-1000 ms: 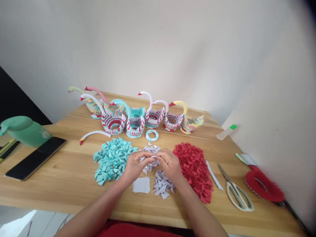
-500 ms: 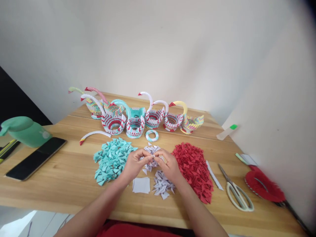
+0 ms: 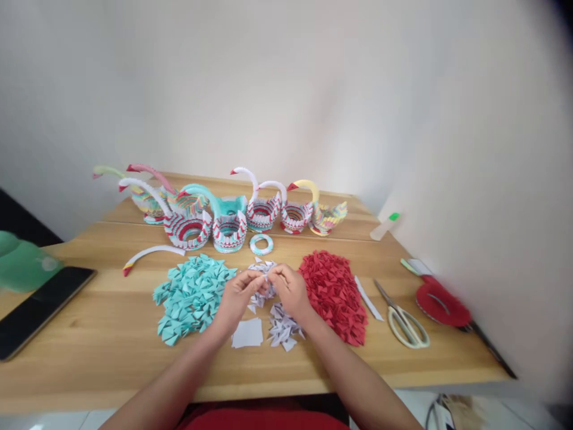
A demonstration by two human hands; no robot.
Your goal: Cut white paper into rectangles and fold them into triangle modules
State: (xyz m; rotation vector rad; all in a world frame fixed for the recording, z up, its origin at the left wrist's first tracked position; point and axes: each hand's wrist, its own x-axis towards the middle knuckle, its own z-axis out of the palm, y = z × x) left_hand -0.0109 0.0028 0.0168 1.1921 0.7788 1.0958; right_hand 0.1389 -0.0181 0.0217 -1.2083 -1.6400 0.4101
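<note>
My left hand [image 3: 239, 294] and my right hand [image 3: 289, 288] meet above a pile of folded white pieces [image 3: 265, 297]. Their fingertips pinch a small white paper piece [image 3: 266, 277], mostly hidden between them. To the left lies a heap of turquoise folded triangles [image 3: 194, 297], and on the right a heap of red ones [image 3: 333, 295]. A second white pile [image 3: 283, 327] sits under my right wrist, beside a stack of flat white paper [image 3: 248, 333].
Paper swans [image 3: 188, 230] stand along the back, with a paper ring [image 3: 261, 243] and a loose neck [image 3: 152, 252] before them. A phone [image 3: 45, 307] and green container [image 3: 27, 263] are left; scissors [image 3: 405, 322] and a red round object [image 3: 442, 304] are right.
The view has turned, so the table's things appear further left. Both hands remain together over the white pile, with their fingers slightly shifted around the small piece.
</note>
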